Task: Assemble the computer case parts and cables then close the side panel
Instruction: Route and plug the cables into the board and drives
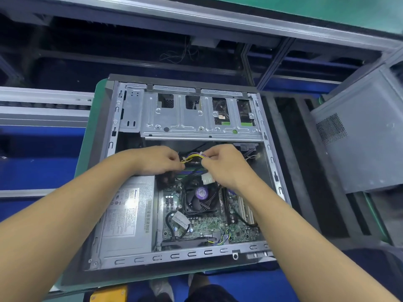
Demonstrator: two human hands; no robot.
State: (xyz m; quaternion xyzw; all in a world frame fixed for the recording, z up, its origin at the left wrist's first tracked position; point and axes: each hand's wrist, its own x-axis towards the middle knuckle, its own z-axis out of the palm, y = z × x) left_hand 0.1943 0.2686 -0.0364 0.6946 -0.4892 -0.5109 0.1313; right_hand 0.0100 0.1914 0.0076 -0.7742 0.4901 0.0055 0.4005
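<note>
1. Grey metal power supply lies below and to the left of the fingers of the left hand, inside the open computer case.
2. Curled fingers of the left hand pinch one end of the yellow and purple wire bundle.
3. Between both sets of fingertips, the wire bundle spans the gap.
4. Fingers of the right hand pinch its other end; a white connector sits just below them, above the fan.
5. Well right of the fingers, a grey vented panel sits apart from the case.
</note>
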